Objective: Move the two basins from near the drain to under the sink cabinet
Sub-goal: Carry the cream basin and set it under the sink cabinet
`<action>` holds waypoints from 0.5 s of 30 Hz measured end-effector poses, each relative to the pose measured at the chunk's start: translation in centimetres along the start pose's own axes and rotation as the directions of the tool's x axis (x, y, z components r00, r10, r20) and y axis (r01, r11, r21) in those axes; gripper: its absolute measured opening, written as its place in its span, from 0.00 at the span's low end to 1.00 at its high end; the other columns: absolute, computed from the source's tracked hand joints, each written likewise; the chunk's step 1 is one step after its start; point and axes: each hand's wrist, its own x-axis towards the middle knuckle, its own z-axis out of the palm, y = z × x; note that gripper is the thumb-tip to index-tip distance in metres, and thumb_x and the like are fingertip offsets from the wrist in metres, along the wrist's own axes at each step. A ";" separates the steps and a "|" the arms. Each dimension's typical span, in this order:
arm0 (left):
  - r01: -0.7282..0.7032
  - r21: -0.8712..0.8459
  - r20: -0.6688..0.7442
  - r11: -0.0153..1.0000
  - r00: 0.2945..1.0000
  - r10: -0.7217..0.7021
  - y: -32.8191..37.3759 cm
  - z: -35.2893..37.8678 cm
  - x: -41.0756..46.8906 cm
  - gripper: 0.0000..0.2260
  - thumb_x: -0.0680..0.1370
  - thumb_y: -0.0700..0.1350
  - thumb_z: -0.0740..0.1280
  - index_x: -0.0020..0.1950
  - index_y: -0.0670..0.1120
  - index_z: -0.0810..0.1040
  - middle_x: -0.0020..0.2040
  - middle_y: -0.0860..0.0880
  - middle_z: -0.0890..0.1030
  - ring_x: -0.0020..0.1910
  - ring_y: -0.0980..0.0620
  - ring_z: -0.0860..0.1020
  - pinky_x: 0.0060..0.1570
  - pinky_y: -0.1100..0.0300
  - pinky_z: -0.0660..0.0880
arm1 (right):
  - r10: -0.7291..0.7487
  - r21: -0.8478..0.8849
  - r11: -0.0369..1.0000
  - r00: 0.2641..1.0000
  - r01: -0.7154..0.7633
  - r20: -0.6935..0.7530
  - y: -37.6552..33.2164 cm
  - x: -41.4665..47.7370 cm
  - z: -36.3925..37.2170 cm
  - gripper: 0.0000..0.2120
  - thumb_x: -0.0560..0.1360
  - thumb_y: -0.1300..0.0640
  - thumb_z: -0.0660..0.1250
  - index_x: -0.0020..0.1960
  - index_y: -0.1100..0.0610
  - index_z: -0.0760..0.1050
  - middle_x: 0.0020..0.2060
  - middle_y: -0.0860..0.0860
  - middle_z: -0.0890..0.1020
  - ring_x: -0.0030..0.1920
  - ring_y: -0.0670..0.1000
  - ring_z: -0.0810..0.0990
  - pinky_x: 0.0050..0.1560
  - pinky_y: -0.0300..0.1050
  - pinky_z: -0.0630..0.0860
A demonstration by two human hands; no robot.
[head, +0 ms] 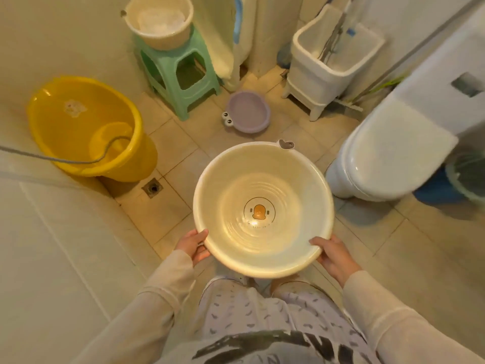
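I am holding the round cream plastic basin (263, 209) off the floor, my left hand (193, 246) and right hand (332, 256) clamping its near rim; wet plastic may be slipping, and the small purple plastic basin (248, 111) is waiting beyond.

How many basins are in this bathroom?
4: a cream basin held in both hands, a purple basin on the floor, a yellow basin against the wall, a cream one on the green stool. Others may be hidden.
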 end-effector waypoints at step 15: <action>-0.148 0.757 0.305 0.636 0.941 -0.144 -2.8 18.1 -0.5 0.05 0.76 0.38 0.64 0.51 0.43 0.75 0.41 0.46 0.79 0.39 0.48 0.78 0.35 0.57 0.80 | 0.122 0.686 0.710 0.931 0.160 -0.343 14.0 -8.3 -13.9 0.21 0.71 0.74 0.63 0.61 0.59 0.72 0.49 0.57 0.81 0.48 0.56 0.78 0.41 0.46 0.81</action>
